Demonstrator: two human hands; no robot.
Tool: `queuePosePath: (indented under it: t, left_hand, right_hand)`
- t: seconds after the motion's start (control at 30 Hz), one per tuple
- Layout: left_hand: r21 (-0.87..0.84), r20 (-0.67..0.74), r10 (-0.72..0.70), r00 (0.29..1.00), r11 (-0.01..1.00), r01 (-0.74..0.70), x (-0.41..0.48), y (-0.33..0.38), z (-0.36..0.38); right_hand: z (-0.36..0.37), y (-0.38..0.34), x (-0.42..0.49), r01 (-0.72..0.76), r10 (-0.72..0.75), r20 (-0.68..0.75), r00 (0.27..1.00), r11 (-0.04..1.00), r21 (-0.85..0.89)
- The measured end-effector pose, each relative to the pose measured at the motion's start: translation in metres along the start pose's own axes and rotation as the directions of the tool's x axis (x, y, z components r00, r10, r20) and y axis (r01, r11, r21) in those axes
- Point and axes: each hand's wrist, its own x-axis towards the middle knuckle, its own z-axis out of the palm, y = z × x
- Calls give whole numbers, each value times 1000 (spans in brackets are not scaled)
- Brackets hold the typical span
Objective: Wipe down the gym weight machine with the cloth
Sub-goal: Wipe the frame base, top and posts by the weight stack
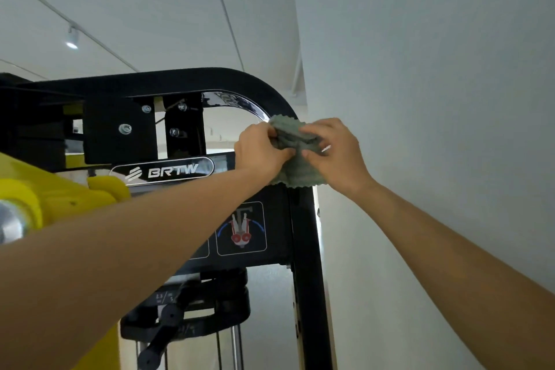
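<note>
Left hand (262, 149) and right hand (332, 151), each grip pinched shut on the bunched green cloth (295, 159) at the black weight machine (234, 81) frame's upper right bend, likely to drop it if either pinch loosens mid-refold; glossy frame, white wall (435, 99) close beside.

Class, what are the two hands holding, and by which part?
Both left hand and right hand pinch the bunched middle of the grey-green scalloped-edge cloth.

Weight stack (186, 318) labels too blurred.
</note>
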Motion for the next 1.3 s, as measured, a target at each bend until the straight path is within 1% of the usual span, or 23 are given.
queuePosePath:
  t: [0.07, 0.17, 0.2, 0.23, 0.27, 0.33, 0.37, 0.4, 0.47, 0.6, 0.7, 0.8, 0.93, 1.0, 1.1, 1.2, 1.3]
  left_hand:
    - [-26, -7, 32, 999, 999, -32, -2, -1, -1]
    - [-74, 1, 78, 997, 994, -78, -3, -3, 1]
    - [-89, 0, 85, 996, 992, -85, -3, -3, 2]
    - [-100, -8, 89, 996, 991, -90, -2, -3, 3]
    - [-110, -24, 92, 995, 989, -94, -3, -2, 5]
    - [-132, -60, 90, 994, 986, -97, -4, -1, 8]
    - [-144, -74, 90, 993, 985, -100, -5, -2, 11]
    - [-151, -82, 94, 992, 983, -106, -7, -3, 14]
    - [-136, -87, 124, 988, 981, -135, -12, -7, 20]
    - [8, -82, 260, 962, 966, -260, -37, -21, 34]
    - [81, -108, 350, 930, 936, -343, -62, -34, 50]
    - [115, -151, 383, 911, 923, -368, -82, -44, 64]
    - [153, -163, 407, 899, 911, -384, -111, -59, 80]
    - [157, -167, 401, 900, 913, -378, -129, -65, 87]
    - [119, -160, 353, 922, 934, -337, -161, -72, 97]
    - [40, -118, 278, 953, 961, -275, -195, -78, 105]
    - [-92, -63, 158, 985, 982, -163, -229, -82, 113]
  right_hand:
    - [0, 6, 9, 14, -17, -22, 1000, 994, -108]
    - [-6, 13, 21, -30, 3, -139, 990, 981, -193]
    - [-7, 14, 24, -50, 17, -150, 988, 975, -217]
    - [-7, 14, 27, -73, 45, -131, 990, 973, -221]
    - [-6, 13, 28, -113, 98, -85, 991, 977, -182]
    - [-3, 7, 27, -243, 240, 57, 969, 969, 49]
    - [-1, 5, 24, -292, 274, 126, 953, 943, 159]
    - [0, 5, 21, -302, 271, 164, 949, 928, 218]
    - [3, 10, 12, -282, 242, 191, 951, 932, 227]
    - [5, 22, -16, -287, 254, 210, 944, 946, 148]
    - [10, 29, -41, -303, 262, 233, 937, 939, 165]
    - [13, 35, -61, -349, 301, 247, 921, 919, 183]
    - [13, 44, -83, -409, 345, 312, 885, 897, 168]
    - [14, 48, -94, -423, 354, 361, 863, 897, 130]
    - [15, 53, -112, -451, 378, 434, 817, 889, 74]
    - [18, 60, -137, -490, 406, 487, 773, 870, 52]
    - [23, 66, -164, -533, 446, 522, 727, 846, 19]
